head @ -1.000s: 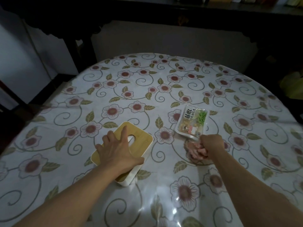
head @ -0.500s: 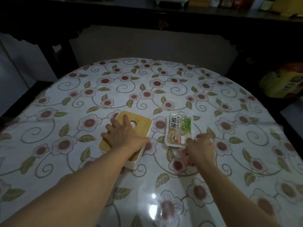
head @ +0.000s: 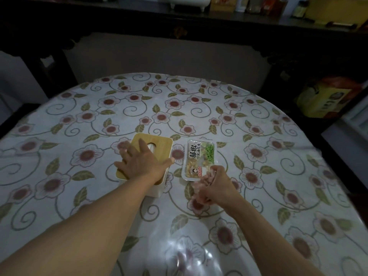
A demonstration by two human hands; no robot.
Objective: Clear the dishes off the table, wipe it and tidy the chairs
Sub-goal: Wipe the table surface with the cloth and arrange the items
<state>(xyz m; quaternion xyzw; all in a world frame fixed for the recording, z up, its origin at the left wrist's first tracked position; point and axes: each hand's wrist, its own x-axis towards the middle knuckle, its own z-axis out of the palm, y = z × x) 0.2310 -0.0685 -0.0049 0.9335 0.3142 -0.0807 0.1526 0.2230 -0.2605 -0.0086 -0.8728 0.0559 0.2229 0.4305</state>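
A round table [head: 258, 120] covered in a flowered cloth under clear plastic fills the view. Near its middle sits a white tissue box [head: 148, 166] with a pale wooden lid, a bit of tissue showing in the slot. The left hand [head: 142, 162] lies flat on that lid with the fingers spread and fairly straight, the thumb reaching over the right edge of the box; it presses on the box rather than curling round it.

Just to the right of the box, not touching it, lies a sealed snack tray [head: 200, 158] with a printed film showing nuts and green peas. The right hand [head: 216, 185] sits at the tray's near end, fingers curled tight around a bunched pink cloth [head: 203, 183], which it holds down on the table beside the tray. Whether the cloth touches the tray cannot be made out.

Beyond the table stands a dark wooden sideboard [head: 199, 38] with jars and boxes along its top. A yellow bag [head: 320, 100] rests in the shadow at the right.
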